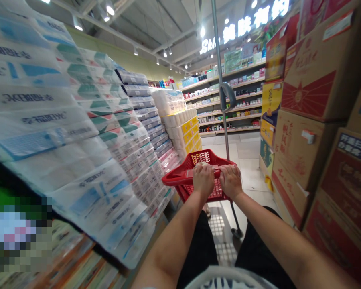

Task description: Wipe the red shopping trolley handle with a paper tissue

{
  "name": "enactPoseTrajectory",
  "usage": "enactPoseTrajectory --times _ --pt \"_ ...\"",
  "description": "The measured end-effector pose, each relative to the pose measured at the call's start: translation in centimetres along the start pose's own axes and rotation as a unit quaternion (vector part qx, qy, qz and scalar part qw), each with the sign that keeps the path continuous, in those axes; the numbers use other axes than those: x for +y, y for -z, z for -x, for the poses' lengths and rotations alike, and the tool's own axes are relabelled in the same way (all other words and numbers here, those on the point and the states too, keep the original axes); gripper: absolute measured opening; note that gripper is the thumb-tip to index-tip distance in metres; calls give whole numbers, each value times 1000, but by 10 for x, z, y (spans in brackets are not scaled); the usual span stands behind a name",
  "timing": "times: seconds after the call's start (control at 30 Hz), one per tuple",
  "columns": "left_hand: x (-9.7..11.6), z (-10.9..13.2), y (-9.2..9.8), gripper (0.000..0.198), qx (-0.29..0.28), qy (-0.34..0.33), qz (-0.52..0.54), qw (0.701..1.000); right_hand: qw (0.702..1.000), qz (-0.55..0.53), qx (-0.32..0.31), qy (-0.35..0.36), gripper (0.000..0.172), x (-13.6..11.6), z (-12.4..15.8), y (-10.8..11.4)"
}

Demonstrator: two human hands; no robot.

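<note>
Two hands grip the handle of a red shopping cart in a store aisle, its basket reaching ahead toward 11 and 12 o'clock.

The left hand (203,178) and right hand (230,179) are wrapped around the handle (217,173), side by side with a small gap; its length runs roughly from 9 to 3. The basket (169,180) lies just beyond, the left hand nearer its middle, the right nearer the metal pole (225,134) at 12. Paper packs (90,120) rise at 10, cardboard boxes (307,148) at 2.
</note>
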State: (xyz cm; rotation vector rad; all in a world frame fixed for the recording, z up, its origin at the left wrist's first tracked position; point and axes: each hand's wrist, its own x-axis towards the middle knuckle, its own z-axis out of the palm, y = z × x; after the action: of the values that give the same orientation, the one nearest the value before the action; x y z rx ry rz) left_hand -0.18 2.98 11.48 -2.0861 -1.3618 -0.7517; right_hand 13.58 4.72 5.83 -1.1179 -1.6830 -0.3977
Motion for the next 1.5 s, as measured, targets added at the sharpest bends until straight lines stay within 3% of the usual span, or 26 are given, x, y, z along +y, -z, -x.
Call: enactPoseTrajectory --times 0.1,0.27,0.47,0.53,0.63,0.83,0.93,1.07,1.17,1.37,1.43,1.5 --pt "10 -5 -2 27 -12 7 -4 1000 1000 0 -4 1 24 1 0 2" --pt "16 12 -13 41 10 -86 -15 996 1000 15 -3 14 27 3 1 3" --pt "15 -19 2 21 -116 -46 -31 992 1000 1 -25 11 30 1 1 3" --pt "16 -29 6 21 -131 -35 -33 990 1000 0 -28 11 30 0 1 3" --pt "18 -24 4 23 -93 -42 -35 994 1000 3 -20 14 27 -1 2 4" --pt "12 22 -10 43 12 -105 -73 992 1000 6 4 16 21 -1 3 5" --pt "9 23 -10 42 10 -107 -72 992 1000 -3 -2 20 22 -2 2 5" --pt "16 -1 -4 22 -15 -61 -45 997 1000 -8 -8 19 21 -2 1 3" --pt "20 -10 -4 20 -15 -31 -38 999 1000 -7 -10 24 21 -1 0 3" --pt "5 23 -19 42 41 -141 -64 987 1000 -5 -10 26 23 0 1 8" --pt "0 27 -19 43 36 -143 -62 987 1000 -8 -12 28 23 0 2 8" --pt "2 20 -14 37 10 -103 -45 994 999 -10 -13 29 23 -2 1 7"
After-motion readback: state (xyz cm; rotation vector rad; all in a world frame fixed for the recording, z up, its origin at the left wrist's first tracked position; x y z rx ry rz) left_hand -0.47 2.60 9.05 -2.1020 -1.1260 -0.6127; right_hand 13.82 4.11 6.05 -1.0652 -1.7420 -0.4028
